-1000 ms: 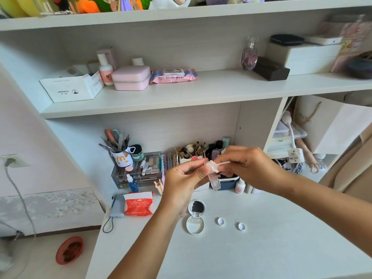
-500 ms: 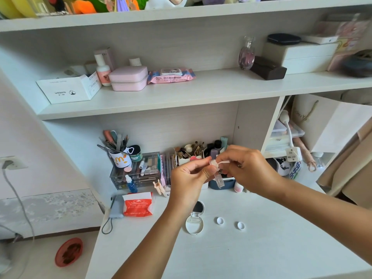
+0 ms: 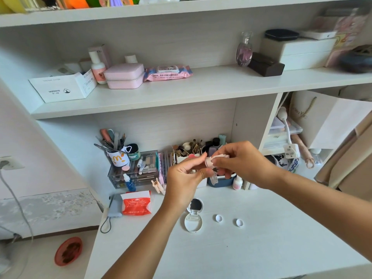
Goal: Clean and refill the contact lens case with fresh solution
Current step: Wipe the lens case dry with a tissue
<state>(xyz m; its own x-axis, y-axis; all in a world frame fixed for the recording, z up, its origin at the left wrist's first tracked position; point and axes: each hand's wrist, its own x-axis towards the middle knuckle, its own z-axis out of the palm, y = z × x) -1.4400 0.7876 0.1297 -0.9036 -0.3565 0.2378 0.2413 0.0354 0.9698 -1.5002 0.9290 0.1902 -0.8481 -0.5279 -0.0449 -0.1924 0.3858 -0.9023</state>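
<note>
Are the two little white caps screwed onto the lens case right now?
No, both small white caps lie loose on the desk, apart from the lens case held up in the hands.

A pink zip case (image 3: 124, 75) and a pack of wet wipes (image 3: 168, 73) lie side by side on the middle shelf; below, a cup of brushes (image 3: 117, 156) stands beside a clear drawer organiser (image 3: 134, 170), with a red packet (image 3: 136, 203) on the desk (image 3: 241, 254)

Small clear lens case (image 3: 213, 178): mostly hidden between fingers. Round white compact (image 3: 193, 220): upper half behind left wrist. Top-shelf toys: cropped.
</note>
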